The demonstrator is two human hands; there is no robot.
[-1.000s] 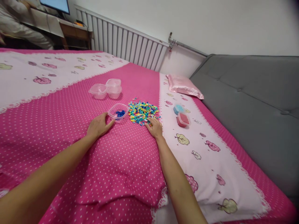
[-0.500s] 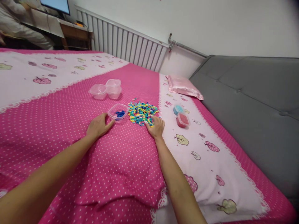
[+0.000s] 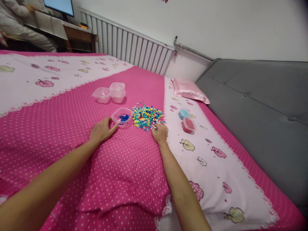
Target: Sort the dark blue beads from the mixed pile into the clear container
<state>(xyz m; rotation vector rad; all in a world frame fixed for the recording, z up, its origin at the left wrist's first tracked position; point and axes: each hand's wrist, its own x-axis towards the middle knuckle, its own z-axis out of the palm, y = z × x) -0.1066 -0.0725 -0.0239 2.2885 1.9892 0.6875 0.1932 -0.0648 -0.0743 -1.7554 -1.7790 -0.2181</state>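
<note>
A clear plastic container point(image 3: 115, 114) with dark blue pieces point(image 3: 124, 118) in it sits on the pink dotted bedspread. Around its near left corner my left hand point(image 3: 102, 129) is closed, thumb along the near side and fingers at the left. A heap of small multicoloured pieces point(image 3: 146, 115) lies just right of the container. My right hand point(image 3: 160, 132) is at the heap's near right edge, its fingers curled in towards the thumb. A few pieces show by the fingertips; what they grip is too small to make out.
Several clear containers point(image 3: 102, 94) stand together farther back on the bedspread point(image 3: 134, 160). To the right are a container of light blue material point(image 3: 184, 113) and one of red point(image 3: 188, 124). Beyond lie a pink pillow point(image 3: 190, 89) and grey headboard point(image 3: 252, 96). A person point(image 3: 16, 27) sits far left.
My right hand's fingers have drawn in towards the thumb at the heap's near edge. My left hand stays at the container with the blue pieces.
</note>
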